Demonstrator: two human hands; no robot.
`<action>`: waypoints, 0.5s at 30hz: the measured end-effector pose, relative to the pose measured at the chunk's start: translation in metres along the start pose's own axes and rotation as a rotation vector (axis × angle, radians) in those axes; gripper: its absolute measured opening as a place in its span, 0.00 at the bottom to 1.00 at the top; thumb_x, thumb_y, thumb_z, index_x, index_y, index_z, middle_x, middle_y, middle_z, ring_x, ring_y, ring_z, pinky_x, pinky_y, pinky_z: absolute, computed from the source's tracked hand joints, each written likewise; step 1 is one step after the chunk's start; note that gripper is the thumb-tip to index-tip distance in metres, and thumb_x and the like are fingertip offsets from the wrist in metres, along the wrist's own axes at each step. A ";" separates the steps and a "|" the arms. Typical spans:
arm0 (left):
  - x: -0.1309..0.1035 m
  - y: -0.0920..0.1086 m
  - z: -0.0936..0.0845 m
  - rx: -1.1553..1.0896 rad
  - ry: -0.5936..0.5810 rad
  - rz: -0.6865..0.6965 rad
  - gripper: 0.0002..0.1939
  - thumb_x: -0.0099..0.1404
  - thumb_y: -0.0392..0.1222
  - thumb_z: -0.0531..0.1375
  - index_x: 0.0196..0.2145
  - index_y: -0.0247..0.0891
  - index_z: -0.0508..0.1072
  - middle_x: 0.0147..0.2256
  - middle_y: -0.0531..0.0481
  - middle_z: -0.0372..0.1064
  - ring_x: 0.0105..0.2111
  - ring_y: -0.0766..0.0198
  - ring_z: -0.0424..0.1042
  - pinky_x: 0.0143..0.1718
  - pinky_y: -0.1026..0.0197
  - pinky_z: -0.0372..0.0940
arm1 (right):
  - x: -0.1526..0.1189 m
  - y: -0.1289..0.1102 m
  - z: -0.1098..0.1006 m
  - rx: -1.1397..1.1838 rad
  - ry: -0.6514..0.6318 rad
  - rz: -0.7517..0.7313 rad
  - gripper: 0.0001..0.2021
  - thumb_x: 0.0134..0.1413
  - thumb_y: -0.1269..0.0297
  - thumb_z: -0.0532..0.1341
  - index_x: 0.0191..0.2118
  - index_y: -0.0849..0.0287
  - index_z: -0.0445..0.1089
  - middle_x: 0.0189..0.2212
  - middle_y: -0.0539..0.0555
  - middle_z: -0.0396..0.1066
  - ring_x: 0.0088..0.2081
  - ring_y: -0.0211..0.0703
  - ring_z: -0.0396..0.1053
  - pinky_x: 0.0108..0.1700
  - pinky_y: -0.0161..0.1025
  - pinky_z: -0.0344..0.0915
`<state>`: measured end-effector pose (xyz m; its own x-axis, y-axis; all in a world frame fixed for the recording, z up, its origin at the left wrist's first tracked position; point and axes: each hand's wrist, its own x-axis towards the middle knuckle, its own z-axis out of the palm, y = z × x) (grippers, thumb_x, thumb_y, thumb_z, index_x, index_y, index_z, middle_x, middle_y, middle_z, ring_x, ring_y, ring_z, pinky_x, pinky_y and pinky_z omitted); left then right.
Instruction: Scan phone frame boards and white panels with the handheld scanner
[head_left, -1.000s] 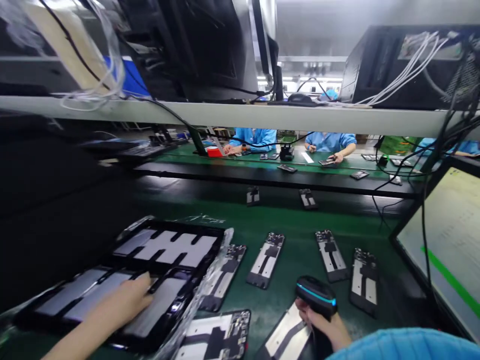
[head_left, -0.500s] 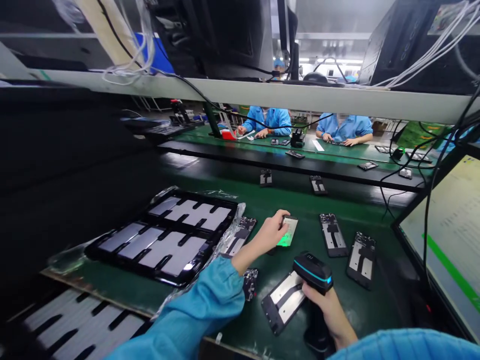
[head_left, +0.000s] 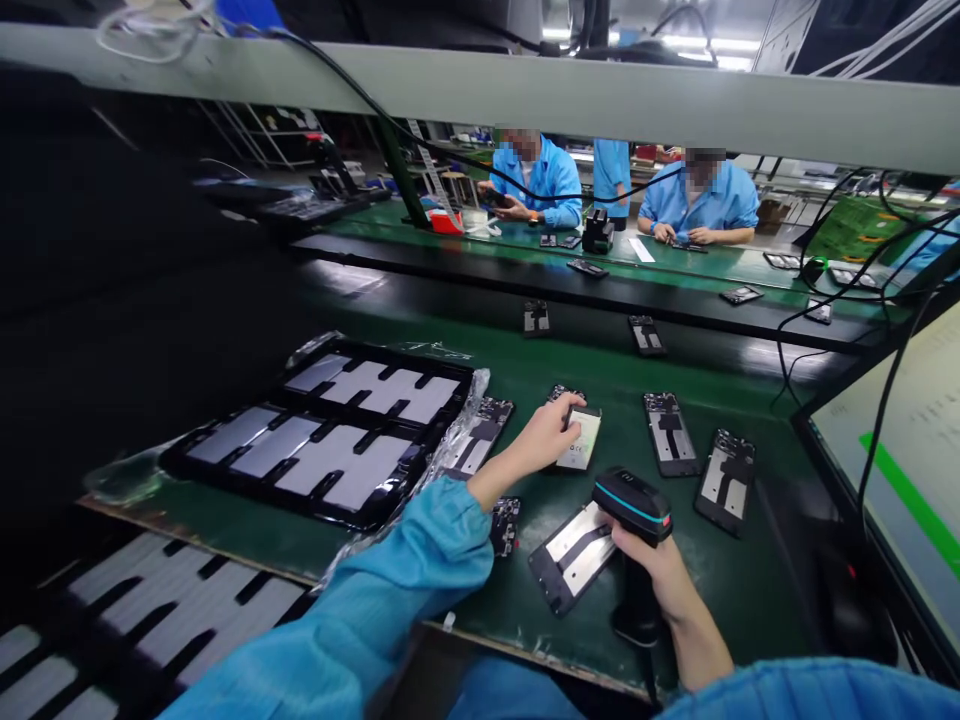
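Observation:
A flat phone battery with a pale printed label (head_left: 583, 440) is pinched in my left hand (head_left: 546, 436), over the green bench. Part of a phone body (head_left: 564, 393) shows just behind those fingers. My right hand (head_left: 654, 560) is wrapped round the grip of a black barcode scanner (head_left: 632, 503) with a blue stripe, its head towards the battery. Beneath the scanner lies an opened phone body (head_left: 574, 555) with a silver middle, partly covered by the scanner and hand. Another phone body (head_left: 505, 527) is half hidden beside my left sleeve.
A black tray (head_left: 330, 430) of grey battery-shaped pieces in clear plastic lies left, with another tray (head_left: 180, 600) below. Phone bodies (head_left: 670, 433) (head_left: 725, 482) rest to the right, near a monitor (head_left: 900, 480). A shelf beam (head_left: 480, 95) and hanging cables cross above. Co-workers sit opposite.
The green light that lay on the battery is gone, so its label shows plainly. My view has tipped downward; both hands keep their holds.

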<state>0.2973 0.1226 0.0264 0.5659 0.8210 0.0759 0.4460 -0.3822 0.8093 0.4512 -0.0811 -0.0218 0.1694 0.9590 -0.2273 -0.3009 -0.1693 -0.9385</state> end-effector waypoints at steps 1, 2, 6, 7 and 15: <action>-0.003 0.000 0.000 -0.031 -0.010 0.000 0.18 0.61 0.35 0.55 0.50 0.37 0.67 0.34 0.51 0.69 0.28 0.66 0.68 0.31 0.64 0.62 | 0.000 0.000 -0.001 0.020 0.013 0.012 0.23 0.44 0.53 0.72 0.48 0.53 0.75 0.47 0.54 0.78 0.55 0.59 0.69 0.66 0.59 0.53; -0.008 0.000 0.002 -0.080 -0.037 0.004 0.18 0.62 0.35 0.55 0.51 0.37 0.66 0.37 0.50 0.70 0.30 0.66 0.69 0.33 0.64 0.63 | 0.000 -0.001 -0.003 0.052 0.026 0.025 0.23 0.45 0.54 0.72 0.48 0.53 0.75 0.48 0.55 0.78 0.55 0.59 0.69 0.66 0.59 0.52; -0.044 -0.005 0.019 -0.400 -0.409 -0.037 0.19 0.64 0.43 0.58 0.52 0.37 0.66 0.39 0.48 0.70 0.31 0.64 0.70 0.32 0.63 0.66 | 0.004 -0.009 -0.011 0.228 0.079 0.033 0.17 0.51 0.58 0.68 0.46 0.58 0.76 0.52 0.57 0.76 0.59 0.56 0.67 0.67 0.54 0.53; -0.052 -0.006 0.024 -0.458 -0.501 -0.049 0.19 0.64 0.44 0.59 0.52 0.37 0.67 0.39 0.48 0.69 0.31 0.64 0.71 0.33 0.63 0.67 | 0.007 -0.011 -0.013 0.257 0.083 0.034 0.16 0.52 0.58 0.68 0.46 0.59 0.76 0.53 0.58 0.75 0.60 0.55 0.66 0.68 0.53 0.53; -0.092 -0.013 0.037 -0.014 -0.506 0.175 0.23 0.64 0.40 0.60 0.57 0.47 0.70 0.63 0.42 0.55 0.65 0.45 0.51 0.66 0.41 0.47 | 0.015 -0.014 -0.017 0.268 0.119 0.097 0.17 0.49 0.56 0.70 0.41 0.62 0.77 0.53 0.60 0.75 0.61 0.55 0.64 0.69 0.53 0.52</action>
<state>0.2649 0.0362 -0.0122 0.8961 0.4371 -0.0772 0.3078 -0.4866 0.8176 0.4744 -0.0679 -0.0163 0.2320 0.9053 -0.3559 -0.5555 -0.1771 -0.8125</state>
